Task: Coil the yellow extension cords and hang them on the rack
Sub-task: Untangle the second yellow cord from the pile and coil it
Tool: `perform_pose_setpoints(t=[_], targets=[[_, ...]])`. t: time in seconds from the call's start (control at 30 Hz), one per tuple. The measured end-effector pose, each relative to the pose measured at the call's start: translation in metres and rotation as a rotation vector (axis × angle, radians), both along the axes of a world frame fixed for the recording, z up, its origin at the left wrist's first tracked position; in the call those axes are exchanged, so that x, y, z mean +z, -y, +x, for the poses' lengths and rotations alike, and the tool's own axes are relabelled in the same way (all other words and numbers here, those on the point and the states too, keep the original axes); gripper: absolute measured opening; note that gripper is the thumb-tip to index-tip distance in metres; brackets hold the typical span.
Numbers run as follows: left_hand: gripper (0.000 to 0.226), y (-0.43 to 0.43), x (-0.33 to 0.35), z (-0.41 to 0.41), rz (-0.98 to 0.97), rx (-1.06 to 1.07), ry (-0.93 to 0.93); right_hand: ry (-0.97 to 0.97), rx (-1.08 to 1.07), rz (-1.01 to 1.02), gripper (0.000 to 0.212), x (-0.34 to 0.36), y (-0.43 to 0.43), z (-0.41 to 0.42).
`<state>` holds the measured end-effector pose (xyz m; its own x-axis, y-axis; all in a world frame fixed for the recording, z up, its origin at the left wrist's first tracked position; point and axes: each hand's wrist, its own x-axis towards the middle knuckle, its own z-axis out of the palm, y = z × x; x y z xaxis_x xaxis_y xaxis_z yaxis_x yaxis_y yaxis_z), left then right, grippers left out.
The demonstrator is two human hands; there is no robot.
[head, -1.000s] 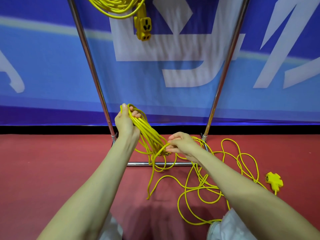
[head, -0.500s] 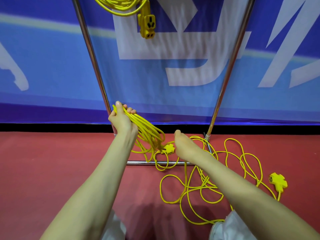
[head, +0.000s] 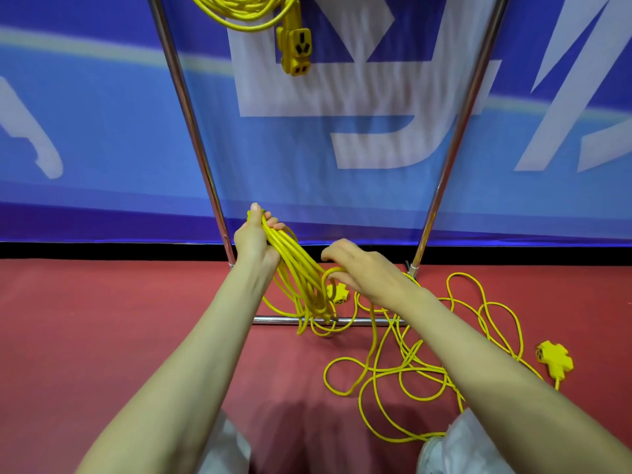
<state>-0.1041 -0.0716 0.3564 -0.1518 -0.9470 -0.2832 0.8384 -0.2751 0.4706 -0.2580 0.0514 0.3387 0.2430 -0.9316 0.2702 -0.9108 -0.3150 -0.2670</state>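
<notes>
since half a second ago the right hand [head: 362, 271] has lifted off the floor and turned, and its curled fingers now hook a strand of the loose cord [head: 410, 364] just beside the bundle; the left hand [head: 254, 239] has hardly shifted.

head view: the left hand grips the bundle of loops [head: 294, 271] at its top, thumb straight up, fingers wrapped round many thin, smooth, round yellow strands. the strands fan out downward in long narrow ovals, and their lower ends drape over the base bar of the rack [head: 191, 131]. the rack is shiny chrome tubing: two slim uprights leaning apart toward the top and a straight bar on the floor between them. a small connector [head: 340, 292], yellow and lobed, sits just below the right hand's fingers, behind the bar.

the loose cord sprawls in tangled open curls on the red floor [head: 85, 336], from the bar's right end out toward the floor's right edge, where a cross-shaped outlet head [head: 554, 359] of glossy yellow plastic lies flat. at the top, between the uprights, a hung coil [head: 239, 12] shows its lower arcs, and a blocky socket block [head: 295, 49] with dark slots dangles below it.

the floor is matt, dull red and faintly grained. behind the rack stands a blue banner [head: 85, 131] of slightly rippled fabric with large pale shapes, ending in a black strip where it meets the floor. pale trousers [head: 455, 446] show at the bottom edge.
</notes>
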Motion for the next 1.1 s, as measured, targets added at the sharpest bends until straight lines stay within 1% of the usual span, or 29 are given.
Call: perform_pose_setpoints(t=[0.07, 0.1, 0.17, 0.23, 0.33, 0.4, 0.47, 0.53, 0.57, 0.6, 0.67, 0.7, 0.77, 0.83, 0.93, 1.0, 1.1], targets=[[0.026, -0.004, 0.004, 0.001, -0.001, -0.036, -0.011, 0.083, -0.125, 0.094, 0.028, 0.009, -0.001, -0.005], [0.025, -0.006, 0.005, 0.001, -0.007, -0.048, 0.001, 0.171, -0.145, 0.165, 0.025, 0.013, -0.002, -0.007], [0.024, -0.007, 0.006, 0.0, -0.024, -0.072, 0.039, 0.306, -0.118, 0.278, 0.017, 0.017, -0.005, -0.01], [0.022, -0.008, 0.005, 0.0, -0.036, -0.105, 0.074, 0.35, -0.077, 0.33, 0.003, 0.02, -0.005, -0.013], [0.023, -0.012, 0.005, -0.003, -0.056, -0.165, 0.124, 0.376, 0.016, 0.404, 0.025, 0.026, -0.005, -0.012], [0.023, -0.017, 0.004, -0.006, -0.07, -0.2, 0.163, 0.356, 0.088, 0.387, 0.028, 0.028, -0.007, -0.007], [0.023, -0.022, 0.004, -0.009, -0.066, -0.244, 0.176, 0.414, 0.122, 0.351, 0.025, 0.03, -0.009, -0.004], [0.023, -0.027, 0.004, -0.012, -0.052, -0.289, 0.17, 0.472, 0.084, 0.289, 0.016, 0.033, -0.01, 0.0], [0.023, -0.029, 0.004, -0.013, -0.051, -0.305, 0.166, 0.489, 0.046, 0.256, 0.015, 0.032, -0.008, 0.0], [0.023, -0.031, 0.005, -0.015, -0.058, -0.317, 0.172, 0.478, -0.012, 0.227, 0.022, 0.032, -0.007, 0.001], [0.022, -0.033, 0.003, -0.016, -0.091, -0.335, 0.207, 0.381, -0.164, 0.232, 0.041, 0.032, -0.006, 0.001], [0.022, -0.034, 0.003, -0.017, -0.109, -0.341, 0.228, 0.369, -0.216, 0.263, 0.046, 0.03, -0.005, 0.001], [0.022, -0.034, 0.004, -0.016, -0.143, -0.344, 0.256, 0.441, -0.247, 0.275, 0.046, 0.029, -0.004, 0.0], [0.022, -0.034, 0.005, -0.014, -0.182, -0.336, 0.268, 0.54, -0.164, 0.231, 0.037, 0.034, -0.003, -0.001], [0.023, -0.033, 0.004, -0.011, -0.223, -0.331, 0.291, 0.664, 0.056, 0.326, 0.006, 0.046, -0.006, 0.002], [0.023, -0.03, 0.002, -0.008, -0.22, -0.329, 0.303, 0.647, 0.146, 0.381, 0.016, 0.049, -0.01, 0.001], [0.022, -0.021, -0.004, -0.004, -0.161, -0.278, 0.268, 0.613, 0.219, 0.432, 0.017, 0.055, -0.014, -0.004]])
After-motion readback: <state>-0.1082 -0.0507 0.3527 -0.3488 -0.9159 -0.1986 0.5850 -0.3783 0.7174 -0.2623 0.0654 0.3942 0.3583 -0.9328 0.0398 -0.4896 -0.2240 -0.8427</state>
